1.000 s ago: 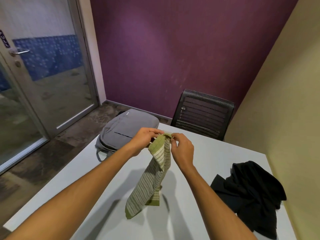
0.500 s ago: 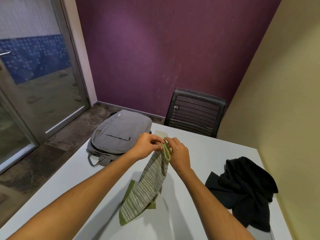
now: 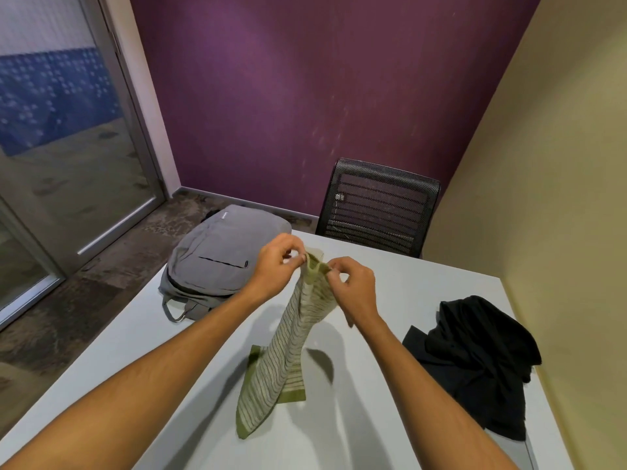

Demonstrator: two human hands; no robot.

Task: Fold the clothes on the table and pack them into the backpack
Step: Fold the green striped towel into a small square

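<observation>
A green striped garment [image 3: 288,354] hangs from both my hands over the middle of the white table [image 3: 424,283], its lower end resting on the tabletop. My left hand [image 3: 276,262] pinches its top edge from the left. My right hand [image 3: 353,286] pinches the same edge from the right, close beside the left. A grey backpack [image 3: 217,262] lies flat at the table's far left corner, zipped as far as I can see. A crumpled black garment [image 3: 478,357] lies in a heap on the right side of the table.
A black mesh chair [image 3: 380,205] stands behind the table's far edge against the purple wall. A beige wall runs close along the table's right side. A glass door [image 3: 68,147] and bare floor are to the left.
The garment has come down, so its bottom end now lies on the table instead of hanging free. My hands stay together at its top edge, and the view has shifted slightly left.
</observation>
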